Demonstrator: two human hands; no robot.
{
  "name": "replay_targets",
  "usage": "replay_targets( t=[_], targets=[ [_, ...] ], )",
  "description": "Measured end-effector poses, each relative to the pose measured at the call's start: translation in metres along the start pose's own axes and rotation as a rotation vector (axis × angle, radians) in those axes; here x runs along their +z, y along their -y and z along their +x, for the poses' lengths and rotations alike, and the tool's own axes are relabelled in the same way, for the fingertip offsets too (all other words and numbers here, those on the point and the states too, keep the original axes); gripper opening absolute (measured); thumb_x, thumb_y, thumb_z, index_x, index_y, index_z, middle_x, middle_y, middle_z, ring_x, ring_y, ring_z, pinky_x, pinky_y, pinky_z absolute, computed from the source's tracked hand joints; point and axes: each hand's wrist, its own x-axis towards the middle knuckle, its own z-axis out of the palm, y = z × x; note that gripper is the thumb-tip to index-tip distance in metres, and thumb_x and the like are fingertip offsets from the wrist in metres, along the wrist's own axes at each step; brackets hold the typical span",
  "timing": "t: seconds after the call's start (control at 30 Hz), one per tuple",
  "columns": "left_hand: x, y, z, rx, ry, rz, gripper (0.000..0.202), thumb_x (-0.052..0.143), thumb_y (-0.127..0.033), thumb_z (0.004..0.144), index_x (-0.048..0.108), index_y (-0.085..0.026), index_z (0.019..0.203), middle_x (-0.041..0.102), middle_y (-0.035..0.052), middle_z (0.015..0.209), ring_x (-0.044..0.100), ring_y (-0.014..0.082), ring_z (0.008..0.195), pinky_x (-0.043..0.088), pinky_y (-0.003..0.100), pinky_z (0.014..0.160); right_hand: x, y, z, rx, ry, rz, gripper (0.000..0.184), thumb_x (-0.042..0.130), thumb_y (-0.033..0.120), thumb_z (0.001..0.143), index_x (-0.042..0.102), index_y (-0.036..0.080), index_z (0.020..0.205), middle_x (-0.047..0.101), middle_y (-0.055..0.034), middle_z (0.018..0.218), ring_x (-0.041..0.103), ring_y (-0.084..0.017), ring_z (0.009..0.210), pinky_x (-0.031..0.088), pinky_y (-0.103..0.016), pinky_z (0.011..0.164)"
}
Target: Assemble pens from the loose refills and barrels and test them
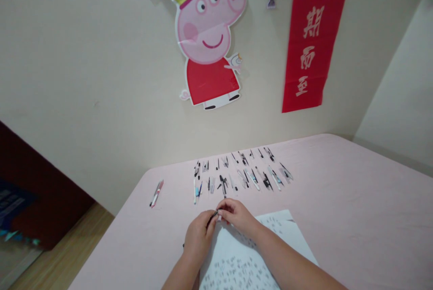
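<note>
Both hands meet over the top edge of a written sheet of paper (pixel 237 265). My left hand (pixel 199 235) is closed around a slim black pen (pixel 213 216), much of it hidden by the fingers. At the pen's upper end, my right hand (pixel 236 214) pinches with thumb and fingertips. A small dark tip (pixel 183 246) shows at the outer side of my left hand; whether it belongs to the same pen, I cannot tell. Just beyond the fingers lies a group of black pen parts (pixel 223 184).
Two rows of pens and pen pieces, including a white-and-blue pen (pixel 252 179), lie toward the wall on the pink-covered table (pixel 355 200). Apart from them at left are a few pens (pixel 156 194). A pig cutout (pixel 213 80) and red banner (pixel 313 42) hang behind.
</note>
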Motion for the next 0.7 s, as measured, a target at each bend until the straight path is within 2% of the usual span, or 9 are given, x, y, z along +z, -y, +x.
replay_targets(
  t=[0.17,0.3,0.4,0.5,0.6,0.7],
  targets=[
    [0.001,0.004,-0.001,-0.073,-0.013,0.078,0.029,0.047,-0.035,0.086,0.058,-0.02,0.107,0.07,0.0057,0.091,0.064,0.0195,0.08,0.045,0.028,0.07,-0.003,-0.003,0.002,-0.013,-0.113,0.023,0.019,0.065,0.035,0.071,0.059,0.018,0.077,0.052,0.0028,0.06,0.048,-0.011,0.053,0.039,-0.023,0.049],
    [0.0,0.006,0.001,-0.098,-0.031,0.126,0.025,0.044,-0.033,0.087,0.058,-0.019,0.103,0.069,0.0065,0.091,0.063,0.0201,0.081,0.044,0.029,0.071,-0.007,-0.007,0.005,-0.046,-0.236,-0.045,0.015,0.06,0.032,0.075,0.059,0.018,0.081,0.051,0.0036,0.058,0.047,-0.011,0.052,0.039,-0.023,0.049],
    [-0.002,0.006,0.002,-0.083,-0.037,0.113,0.027,0.037,-0.032,0.09,0.06,-0.019,0.097,0.069,0.007,0.092,0.063,0.0201,0.084,0.044,0.029,0.072,-0.006,-0.008,0.004,-0.072,-0.28,-0.248,0.006,0.056,0.021,0.074,0.06,0.018,0.078,0.054,0.0024,0.061,0.048,-0.012,0.055,0.039,-0.023,0.052],
    [-0.002,0.007,0.001,-0.049,-0.049,0.109,0.029,0.035,-0.031,0.091,0.062,-0.02,0.094,0.07,0.0062,0.091,0.064,0.0196,0.084,0.045,0.028,0.073,-0.003,-0.005,0.0,-0.081,-0.261,-0.519,0.011,0.053,0.012,0.074,0.061,0.018,0.077,0.057,0.0014,0.065,0.05,-0.012,0.058,0.038,-0.024,0.058],
    [-0.002,0.008,0.001,-0.023,-0.06,0.134,0.028,0.037,-0.03,0.09,0.063,-0.021,0.092,0.07,0.0054,0.09,0.063,0.0193,0.084,0.044,0.028,0.074,-0.002,-0.001,-0.004,-0.099,-0.232,-0.716,0.013,0.053,0.01,0.074,0.062,0.019,0.078,0.06,0.0,0.072,0.053,-0.014,0.065,0.038,-0.025,0.063],
    [-0.003,0.007,0.001,-0.026,-0.061,0.144,0.027,0.037,-0.029,0.09,0.063,-0.021,0.091,0.069,0.0054,0.089,0.063,0.0189,0.083,0.044,0.028,0.074,-0.002,0.0,-0.006,-0.106,-0.221,-0.817,0.012,0.055,0.01,0.074,0.062,0.02,0.076,0.061,-0.0011,0.079,0.055,-0.015,0.072,0.038,-0.025,0.066]
  ],
)
